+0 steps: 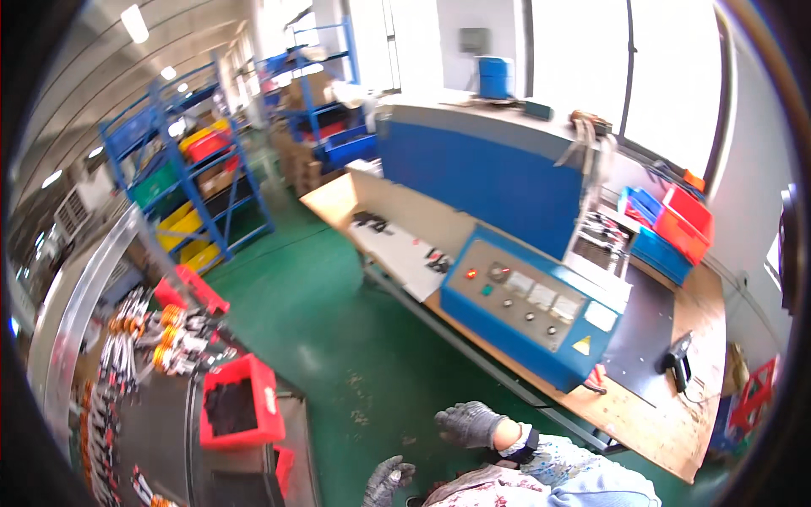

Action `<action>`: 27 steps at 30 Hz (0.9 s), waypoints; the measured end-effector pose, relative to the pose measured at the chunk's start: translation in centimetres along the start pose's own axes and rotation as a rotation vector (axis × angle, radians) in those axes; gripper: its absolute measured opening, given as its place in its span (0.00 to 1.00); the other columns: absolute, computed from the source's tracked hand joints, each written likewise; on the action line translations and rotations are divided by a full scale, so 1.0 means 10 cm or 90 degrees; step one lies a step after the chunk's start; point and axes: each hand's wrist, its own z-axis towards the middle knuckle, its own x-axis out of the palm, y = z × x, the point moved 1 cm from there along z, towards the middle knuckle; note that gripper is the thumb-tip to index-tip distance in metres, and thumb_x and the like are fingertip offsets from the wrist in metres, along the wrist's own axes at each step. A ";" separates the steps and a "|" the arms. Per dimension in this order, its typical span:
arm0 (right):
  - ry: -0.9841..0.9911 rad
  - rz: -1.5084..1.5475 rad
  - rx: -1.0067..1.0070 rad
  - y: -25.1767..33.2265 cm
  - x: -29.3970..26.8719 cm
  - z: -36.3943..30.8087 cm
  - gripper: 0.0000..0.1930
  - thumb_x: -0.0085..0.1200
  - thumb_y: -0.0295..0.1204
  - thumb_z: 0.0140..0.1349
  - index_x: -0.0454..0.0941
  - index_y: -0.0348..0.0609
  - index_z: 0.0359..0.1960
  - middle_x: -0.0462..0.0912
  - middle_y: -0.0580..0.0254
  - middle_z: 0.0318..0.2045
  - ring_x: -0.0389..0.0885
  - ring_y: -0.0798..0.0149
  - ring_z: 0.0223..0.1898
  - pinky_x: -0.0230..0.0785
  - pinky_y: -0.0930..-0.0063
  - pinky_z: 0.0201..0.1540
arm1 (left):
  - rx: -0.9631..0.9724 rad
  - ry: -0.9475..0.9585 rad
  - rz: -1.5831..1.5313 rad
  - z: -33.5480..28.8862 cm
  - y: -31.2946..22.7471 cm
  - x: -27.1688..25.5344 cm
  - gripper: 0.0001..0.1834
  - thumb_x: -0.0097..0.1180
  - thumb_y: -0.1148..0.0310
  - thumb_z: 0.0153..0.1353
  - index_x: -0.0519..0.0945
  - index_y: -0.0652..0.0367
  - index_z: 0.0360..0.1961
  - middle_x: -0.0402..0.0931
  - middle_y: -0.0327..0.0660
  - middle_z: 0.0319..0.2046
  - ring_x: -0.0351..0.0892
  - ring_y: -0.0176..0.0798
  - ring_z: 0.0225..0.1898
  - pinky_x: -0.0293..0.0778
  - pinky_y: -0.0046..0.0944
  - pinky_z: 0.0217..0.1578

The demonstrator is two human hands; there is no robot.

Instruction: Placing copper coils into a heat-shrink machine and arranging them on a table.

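My right hand (473,424), in a grey work glove, hangs over the green floor in front of the bench. Its fingers are loosely bent and slightly apart, and I see nothing in them. A dark band (525,444) circles that wrist, below a patterned sleeve. Lower and further left, my left hand (389,480), gloved in grey too, has its fingers a little apart and holds nothing visible. Neither hand touches the bench or the bins. Nearest to the right hand is the wooden workbench (646,422), bearing a blue control box (515,308) with knobs and buttons.
At left, a red bin (277,414) with dark contents stands by a table of orange-and-silver parts (169,338). A black handheld tool (678,363) and stacked red and blue bins (686,224) are on the bench's right. Blue shelving (228,203) rises beyond the green floor (296,291).
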 end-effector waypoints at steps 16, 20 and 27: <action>-0.382 -0.051 0.406 -3.40 -1.16 -2.27 0.12 0.51 0.37 0.57 0.76 0.44 0.38 0.79 0.50 0.29 0.79 0.48 0.34 0.72 0.58 0.38 | -0.119 0.274 0.118 2.08 0.16 2.94 0.24 0.51 0.59 0.65 0.68 0.61 0.57 0.76 0.41 0.44 0.75 0.35 0.46 0.72 0.34 0.47; -0.711 0.258 0.358 -3.67 -0.98 -2.23 0.05 0.55 0.30 0.54 0.78 0.45 0.32 0.79 0.54 0.28 0.79 0.51 0.33 0.71 0.62 0.36 | -0.117 0.318 0.122 2.42 0.16 3.32 0.23 0.52 0.62 0.64 0.68 0.59 0.58 0.76 0.40 0.41 0.75 0.32 0.41 0.72 0.31 0.42; -0.792 0.131 0.340 -3.60 -0.97 -2.15 0.06 0.57 0.29 0.49 0.78 0.48 0.30 0.79 0.55 0.27 0.78 0.50 0.31 0.71 0.61 0.33 | -0.230 0.465 0.167 3.00 0.07 3.85 0.23 0.47 0.62 0.66 0.66 0.64 0.58 0.74 0.47 0.48 0.73 0.40 0.52 0.68 0.40 0.55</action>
